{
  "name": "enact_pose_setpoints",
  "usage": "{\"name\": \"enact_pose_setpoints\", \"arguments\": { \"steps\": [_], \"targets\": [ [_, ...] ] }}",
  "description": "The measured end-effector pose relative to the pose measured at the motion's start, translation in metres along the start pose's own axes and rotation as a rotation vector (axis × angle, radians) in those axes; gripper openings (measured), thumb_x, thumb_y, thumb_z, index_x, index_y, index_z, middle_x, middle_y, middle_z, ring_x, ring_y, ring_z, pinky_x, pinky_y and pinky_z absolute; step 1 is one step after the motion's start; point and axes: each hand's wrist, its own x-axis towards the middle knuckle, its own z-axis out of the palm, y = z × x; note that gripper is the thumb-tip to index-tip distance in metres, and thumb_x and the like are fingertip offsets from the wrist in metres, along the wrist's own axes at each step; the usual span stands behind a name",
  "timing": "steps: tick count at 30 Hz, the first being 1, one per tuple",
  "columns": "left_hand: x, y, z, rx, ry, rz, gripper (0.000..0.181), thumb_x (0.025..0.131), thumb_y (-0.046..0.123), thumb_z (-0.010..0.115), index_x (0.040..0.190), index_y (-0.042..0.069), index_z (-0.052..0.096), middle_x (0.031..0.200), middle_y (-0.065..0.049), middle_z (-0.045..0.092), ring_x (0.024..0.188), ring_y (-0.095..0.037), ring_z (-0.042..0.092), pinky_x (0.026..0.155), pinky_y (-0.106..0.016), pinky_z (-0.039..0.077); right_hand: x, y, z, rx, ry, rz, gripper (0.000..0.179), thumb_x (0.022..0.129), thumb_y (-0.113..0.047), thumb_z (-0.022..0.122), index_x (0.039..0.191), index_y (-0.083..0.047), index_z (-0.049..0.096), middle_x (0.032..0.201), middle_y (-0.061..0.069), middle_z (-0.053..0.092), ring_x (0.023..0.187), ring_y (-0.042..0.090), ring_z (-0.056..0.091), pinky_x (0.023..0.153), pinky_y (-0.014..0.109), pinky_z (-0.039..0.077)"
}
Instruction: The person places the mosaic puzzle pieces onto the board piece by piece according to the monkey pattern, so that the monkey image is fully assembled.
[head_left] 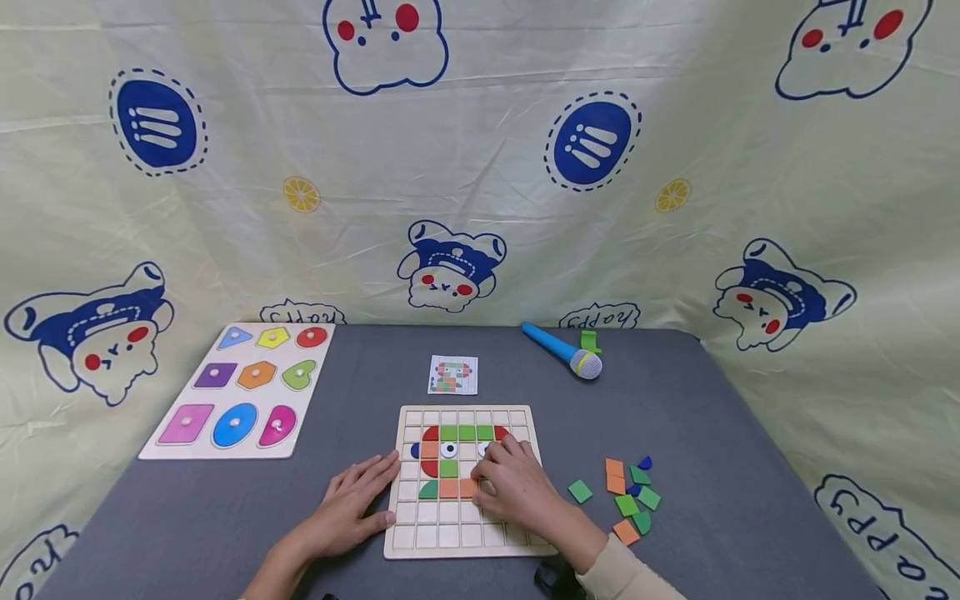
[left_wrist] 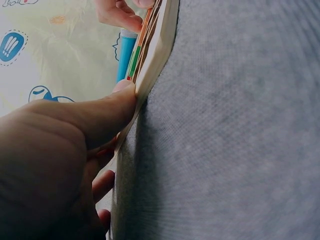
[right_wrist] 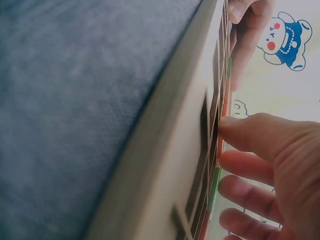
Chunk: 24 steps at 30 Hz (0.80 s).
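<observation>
Pale wooden grid board point(head_left: 450, 535) sits about mid-width, toward the near edge of the dark grey surface point(head_left: 225, 521), coloured tiles set in its upper cells.

Head view: left hand point(head_left: 356, 507) at the board's left edge, fingers extended, grip released. Right hand point(head_left: 519, 485) over the board's right half, fingers bent, tips at a flat orange square tile point(head_left: 467, 488). Can't tell if that grip pinches the tile or only touches it. Loose orange, green and blue tiles point(head_left: 615, 483) lie between board and surface's right edge. Small white printed card point(head_left: 453, 390) near the far edge, behind the board. Blue toy microphone point(head_left: 553, 344) by the far edge, right of the card. White shape-puzzle board point(head_left: 225, 396) in the far left corner.

Left wrist: left hand's thumb touches the board edge.

Right wrist: right hand's thumb and fingertips at the board's tiled face, seen edge-on.
</observation>
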Motion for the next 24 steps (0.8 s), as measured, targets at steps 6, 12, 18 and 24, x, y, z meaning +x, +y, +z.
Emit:
{"name": "enact_pose_setpoints", "arguments": {
  "steps": [6, 12, 18, 24],
  "targets": [
    [0.001, 0.0, -0.001, -0.004, 0.001, -0.001, 0.07, 0.087, 0.038, 0.062, 0.146, 0.012, 0.035, 0.155, -0.005, 0.031, 0.141, -0.035, 0.025, 0.104, -0.063, 0.016, -0.003, 0.003, -0.002, 0.032, -0.001, 0.019, 0.017, 0.074, -0.032, 0.077, 0.087, -0.022, 0.073, 0.085, -0.007, 0.055, 0.086, 0.011, 0.041, 0.077, 0.033, 0.035],
    [0.001, -0.001, 0.001, -0.006, 0.006, 0.002, 0.07, 0.087, 0.039, 0.062, 0.146, 0.013, 0.035, 0.155, -0.004, 0.031, 0.141, -0.034, 0.025, 0.104, -0.062, 0.017, -0.016, 0.015, -0.01, 0.077, -0.001, 0.13, 0.017, 0.073, -0.031, 0.078, 0.086, -0.022, 0.072, 0.083, -0.008, 0.051, 0.084, 0.01, 0.038, 0.075, 0.032, 0.031],
    [0.0, 0.001, 0.001, 0.004, 0.011, 0.006, 0.069, 0.087, 0.038, 0.062, 0.146, 0.013, 0.036, 0.155, -0.004, 0.032, 0.141, -0.035, 0.026, 0.104, -0.062, 0.018, -0.04, 0.038, -0.026, 0.082, -0.019, 0.256, 0.021, 0.072, -0.032, 0.08, 0.088, -0.021, 0.073, 0.086, -0.008, 0.054, 0.086, 0.011, 0.039, 0.076, 0.034, 0.033],
    [0.0, 0.001, 0.0, -0.014, -0.005, -0.017, 0.07, 0.087, 0.038, 0.063, 0.147, 0.013, 0.035, 0.155, -0.004, 0.03, 0.142, -0.035, 0.024, 0.105, -0.063, 0.015, -0.074, 0.065, -0.039, 0.018, 0.073, 0.269, 0.026, 0.066, -0.029, 0.084, 0.088, -0.021, 0.072, 0.085, -0.01, 0.054, 0.084, 0.009, 0.042, 0.074, 0.032, 0.034]
  ]
}}
